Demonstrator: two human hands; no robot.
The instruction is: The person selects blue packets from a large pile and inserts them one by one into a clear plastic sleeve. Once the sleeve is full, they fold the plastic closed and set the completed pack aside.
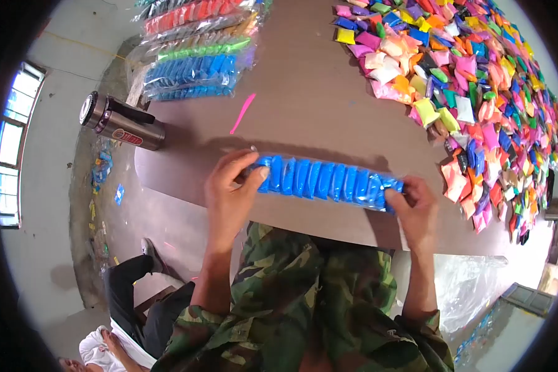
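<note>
A long clear plastic bag of blue packets (319, 180), lined up side by side in a row, is stretched between my two hands above the table's near edge. My left hand (232, 186) pinches its left end between thumb and fingers. At the other end, my right hand (414, 208) grips the bag with the thumb on top. The packets inside stand close together, and the plastic shines at the right end. Below the bag are my legs in camouflage trousers.
Stacked bags of coloured packets (192, 71) lie at the table's back left. A steel flask (127, 124) stands near the left edge. Loose colourful packets (459, 80) are heaped at the right. A pink plastic strip (243, 113) lies on the table (304, 80). Another person (124, 335) is at lower left.
</note>
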